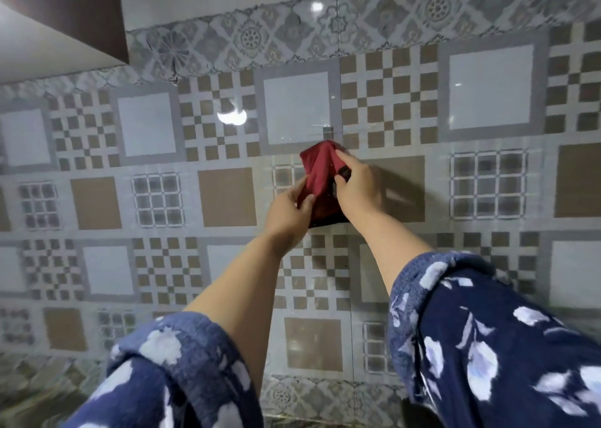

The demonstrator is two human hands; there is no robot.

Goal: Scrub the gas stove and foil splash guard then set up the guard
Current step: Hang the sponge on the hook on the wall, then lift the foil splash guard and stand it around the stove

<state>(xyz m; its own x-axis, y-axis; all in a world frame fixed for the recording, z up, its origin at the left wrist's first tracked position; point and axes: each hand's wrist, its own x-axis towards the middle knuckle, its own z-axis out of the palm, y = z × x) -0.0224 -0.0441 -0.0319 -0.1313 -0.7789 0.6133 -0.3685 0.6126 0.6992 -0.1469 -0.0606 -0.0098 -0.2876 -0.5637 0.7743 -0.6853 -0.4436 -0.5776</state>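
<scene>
Both her left hand (291,211) and right hand (356,183) pinch a soft, light red cloth (320,180) against the tiled wall (156,128), its top edge at twelve o'clock near a small hook (327,131); best gripped by its edges.

Readable text: none — no letters, numbers or brand marks show.
Wall tiles (487,95): printed patterns only — squares, checks, floral border.

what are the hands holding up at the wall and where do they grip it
Both hands hold a red cloth against the tiled wall. The left hand pinches its lower left edge; the right hand grips its right side, near the top.
</scene>
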